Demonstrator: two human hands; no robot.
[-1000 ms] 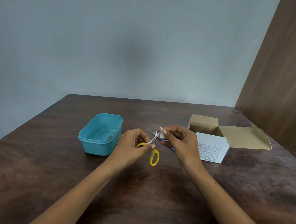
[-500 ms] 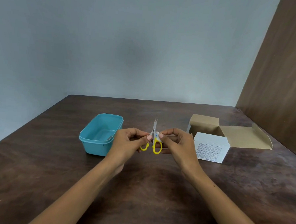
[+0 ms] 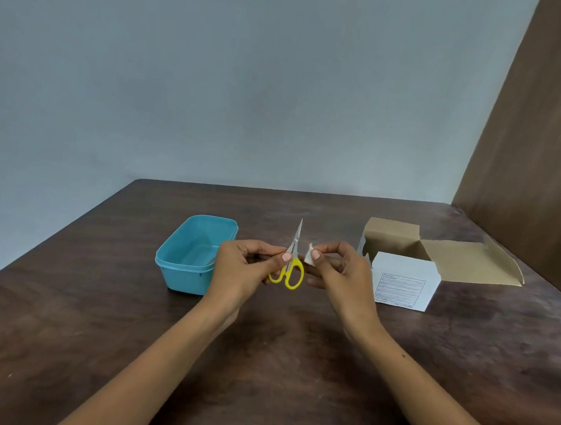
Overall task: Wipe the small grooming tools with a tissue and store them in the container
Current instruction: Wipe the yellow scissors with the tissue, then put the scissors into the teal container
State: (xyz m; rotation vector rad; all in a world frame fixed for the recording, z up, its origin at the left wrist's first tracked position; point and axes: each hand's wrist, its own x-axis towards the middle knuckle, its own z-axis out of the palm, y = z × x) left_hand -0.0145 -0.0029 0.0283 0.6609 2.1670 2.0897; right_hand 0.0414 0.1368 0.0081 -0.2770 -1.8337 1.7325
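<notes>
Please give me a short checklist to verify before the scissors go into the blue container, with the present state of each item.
1. Scissors held securely: ok, the left hand pinches them near the pivot, blades pointing up.
2. Blades closed: ok, they appear together in one point.
3. Tissue clear of the blades: ok, the right hand pinches it just beside them, apart.
4. Blades wiped clean: cannot tell, too small to see.
5. Blue container open and close to the left hand: ok, no lid is on it.
6. Room inside the container: cannot tell, the left hand hides its near right corner.
</notes>
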